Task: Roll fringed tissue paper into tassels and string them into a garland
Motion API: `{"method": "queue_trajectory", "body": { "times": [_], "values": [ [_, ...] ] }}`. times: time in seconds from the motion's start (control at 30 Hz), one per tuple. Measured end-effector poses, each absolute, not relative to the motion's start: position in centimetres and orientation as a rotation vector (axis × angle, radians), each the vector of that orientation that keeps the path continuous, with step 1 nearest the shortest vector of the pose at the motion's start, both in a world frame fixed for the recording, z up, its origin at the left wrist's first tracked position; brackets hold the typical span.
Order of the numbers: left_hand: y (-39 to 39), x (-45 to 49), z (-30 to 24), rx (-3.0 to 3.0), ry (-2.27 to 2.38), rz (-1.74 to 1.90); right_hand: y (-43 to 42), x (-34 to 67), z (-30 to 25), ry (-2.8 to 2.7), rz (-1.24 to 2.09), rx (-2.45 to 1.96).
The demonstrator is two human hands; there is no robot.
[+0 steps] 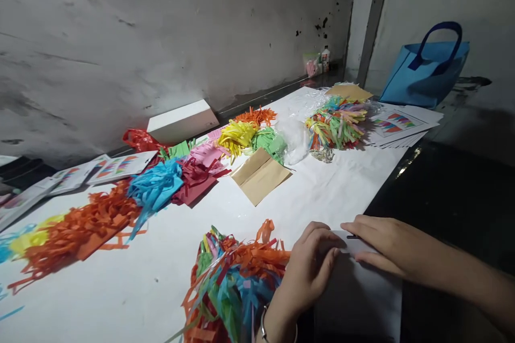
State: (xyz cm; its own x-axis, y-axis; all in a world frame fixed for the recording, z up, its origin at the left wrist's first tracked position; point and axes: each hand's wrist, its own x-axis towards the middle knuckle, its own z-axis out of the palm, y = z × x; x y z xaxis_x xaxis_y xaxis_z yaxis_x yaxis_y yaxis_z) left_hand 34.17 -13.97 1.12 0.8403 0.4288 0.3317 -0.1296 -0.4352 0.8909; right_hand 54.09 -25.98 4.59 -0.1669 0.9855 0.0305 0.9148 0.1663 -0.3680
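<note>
A white sheet or flat packet [360, 300] with a small dark slot near its top edge lies over the front edge of the table. My left hand [309, 265], with a bracelet at the wrist, grips its upper left corner between curled fingers and thumb. At the upper right, my right hand [378, 244] holds the same edge, thumb below and fingers above the slot. What lies under the fingers is hidden. Just left of my left hand sits a pile of multicoloured tissue tassels [237, 284] in orange, green and blue.
Fringed orange tissue [100, 220], blue tissue [156, 179] and yellow tissue [237, 136] lie across the white table covering [322, 187]. A brown paper envelope [261, 174] sits mid-table. Farther back are tassel bundles [338, 123], printed sheets [398, 123], a white box [183, 123] and a blue bag [422, 75].
</note>
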Motion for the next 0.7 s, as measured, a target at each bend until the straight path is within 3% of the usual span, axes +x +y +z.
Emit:
{"method": "queue_trajectory", "body": {
  "times": [0.7],
  "values": [
    [-13.8, 36.3, -0.1, 1.838, 0.262, 0.655, -25.0, 55.4, 5.5, -2.165, 0.563, -1.977]
  ]
}}
